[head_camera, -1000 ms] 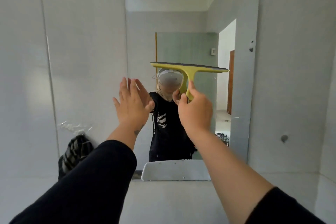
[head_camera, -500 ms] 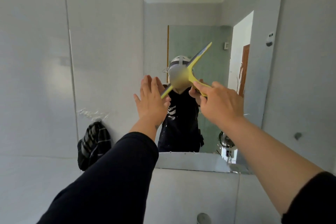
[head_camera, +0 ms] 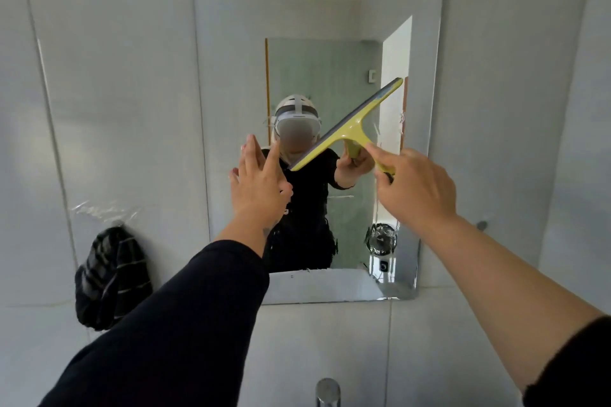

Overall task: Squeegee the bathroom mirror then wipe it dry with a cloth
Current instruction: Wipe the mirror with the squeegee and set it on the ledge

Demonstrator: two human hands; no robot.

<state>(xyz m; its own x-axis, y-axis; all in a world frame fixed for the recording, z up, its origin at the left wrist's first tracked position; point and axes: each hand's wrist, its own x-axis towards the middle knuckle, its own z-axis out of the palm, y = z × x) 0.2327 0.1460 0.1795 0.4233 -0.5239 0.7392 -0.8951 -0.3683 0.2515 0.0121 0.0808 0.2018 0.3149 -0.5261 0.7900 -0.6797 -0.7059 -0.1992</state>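
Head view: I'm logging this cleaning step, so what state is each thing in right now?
Squeegee: held by its handle, blade tilted, high end to the right, in front of the glass.
Right hand: closed on the squeegee handle.
Left hand: open, empty, fingers raised toward the mirror.
Mirror: mounted on the wall, small marks near its lower edge.
Striped cloth: hanging on the wall left of the mirror, untouched.

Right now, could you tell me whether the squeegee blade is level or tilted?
Tilted. The squeegee blade slants diagonally across the mirror, upper end to the right, handle held in the right hand.
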